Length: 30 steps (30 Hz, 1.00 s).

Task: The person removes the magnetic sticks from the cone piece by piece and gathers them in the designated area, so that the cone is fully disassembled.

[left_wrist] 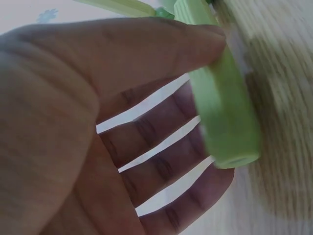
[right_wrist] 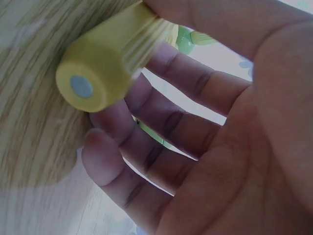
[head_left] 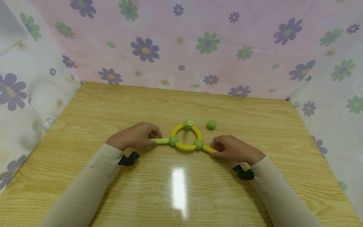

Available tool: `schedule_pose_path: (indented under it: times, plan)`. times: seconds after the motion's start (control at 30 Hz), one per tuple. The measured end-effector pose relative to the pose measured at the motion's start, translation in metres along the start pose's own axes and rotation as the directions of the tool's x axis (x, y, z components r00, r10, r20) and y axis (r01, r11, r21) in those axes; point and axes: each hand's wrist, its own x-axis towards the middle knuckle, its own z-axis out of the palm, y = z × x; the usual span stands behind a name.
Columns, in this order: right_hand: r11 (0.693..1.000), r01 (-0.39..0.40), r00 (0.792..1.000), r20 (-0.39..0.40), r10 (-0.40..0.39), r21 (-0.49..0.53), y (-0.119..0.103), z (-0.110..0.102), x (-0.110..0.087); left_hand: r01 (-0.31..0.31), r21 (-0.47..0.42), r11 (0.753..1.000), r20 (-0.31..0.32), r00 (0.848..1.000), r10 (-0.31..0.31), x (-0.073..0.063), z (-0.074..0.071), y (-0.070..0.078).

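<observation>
I have the left hand (head_left: 137, 135) pinching a green rod (head_left: 163, 141), the right hand (head_left: 236, 148) a yellow rod (head_left: 209, 149), other fingers loosely curved. Both rods look joined to the closed ring (head_left: 185, 147), midway across the bench (head_left: 127, 102); a ball (head_left: 211, 125) beyond sits unattached. The green rod points right, roughly along the far edge; the yellow rod slants away from it.

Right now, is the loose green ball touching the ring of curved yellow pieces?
Apart. The head view shows a strip of bare tabletop between the loose green ball and the ring.
</observation>
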Motion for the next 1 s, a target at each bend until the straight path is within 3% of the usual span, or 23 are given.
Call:
schedule_pose_path:
  times: [0.3, 0.43, 0.53, 0.77, 1.0]
  plan:
    - [1.000, -0.005, 1.000, 0.000, 0.005, 0.000, -0.002, -0.001, -0.001, 0.022, 0.010, 1.000, 0.007, 1.000, -0.022, 0.000, 0.000, 0.002]
    - [1.000, 0.003, 0.998, -0.055, -0.003, -0.009, -0.004, -0.002, 0.000, 0.006, -0.011, 1.000, -0.008, 1.000, -0.006, -0.001, 0.000, 0.001]
    - [1.000, 0.018, 0.992, -0.128, -0.020, -0.020, -0.008, -0.002, 0.002, -0.018, -0.027, 0.999, -0.053, 0.998, 0.016, 0.002, 0.001, 0.002]
    - [0.998, 0.053, 0.954, -0.294, -0.061, -0.035, -0.028, -0.007, 0.014, -0.018, 0.004, 1.000, -0.191, 0.981, 0.019, 0.022, 0.002, 0.020]
    - [0.993, 0.114, 0.895, -0.432, -0.110, -0.017, -0.050, -0.009, 0.035, -0.019, 0.040, 0.999, -0.220, 0.975, 0.027, 0.045, 0.004, 0.039]
